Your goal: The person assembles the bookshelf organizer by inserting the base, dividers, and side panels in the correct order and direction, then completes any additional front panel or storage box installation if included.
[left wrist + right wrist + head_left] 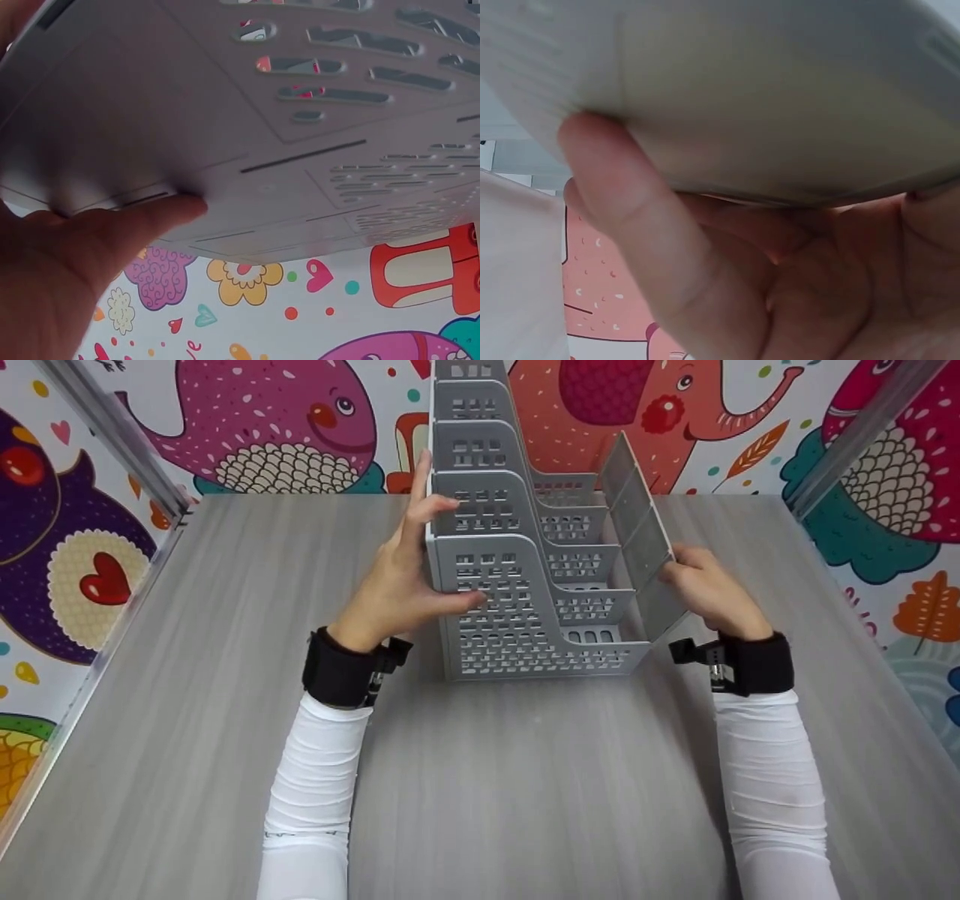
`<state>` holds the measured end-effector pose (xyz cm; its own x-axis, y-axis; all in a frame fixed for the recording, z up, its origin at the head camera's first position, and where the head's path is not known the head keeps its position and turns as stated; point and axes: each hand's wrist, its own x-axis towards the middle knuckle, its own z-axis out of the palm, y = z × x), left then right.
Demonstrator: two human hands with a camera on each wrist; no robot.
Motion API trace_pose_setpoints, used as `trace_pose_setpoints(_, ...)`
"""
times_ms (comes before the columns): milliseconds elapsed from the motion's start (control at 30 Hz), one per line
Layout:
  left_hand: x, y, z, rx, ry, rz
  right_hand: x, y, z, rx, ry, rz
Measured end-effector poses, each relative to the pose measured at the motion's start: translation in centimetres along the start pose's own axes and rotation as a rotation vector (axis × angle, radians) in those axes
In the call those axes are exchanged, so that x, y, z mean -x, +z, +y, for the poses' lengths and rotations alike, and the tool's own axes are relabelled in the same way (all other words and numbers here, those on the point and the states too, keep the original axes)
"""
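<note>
A grey plastic file holder with perforated dividers and several compartments stands on the table in the head view. My left hand holds its tall left side, thumb across the front wall and the other fingers spread along the side. In the left wrist view, a digit presses against the slotted grey wall. My right hand pinches the edge of a flat grey panel on the holder's right, which leans outward. A digit lies against that panel in the right wrist view; some fingers are partly hidden.
The grey wood-grain table extends around the holder. Behind it rises a wall printed with cartoon animals. Metal frame posts stand at the corners, and the holder's top runs out of the head view.
</note>
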<state>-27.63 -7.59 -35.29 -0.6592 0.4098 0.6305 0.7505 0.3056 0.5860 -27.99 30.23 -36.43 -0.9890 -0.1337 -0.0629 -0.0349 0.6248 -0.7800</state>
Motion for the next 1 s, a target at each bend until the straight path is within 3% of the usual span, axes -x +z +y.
trace_pose_setpoints(1000, -0.18, -0.14, -0.38, 0.051, 0.023, -0.029, -0.37, 0.63, -0.16, -0.027, -0.052, -0.01)
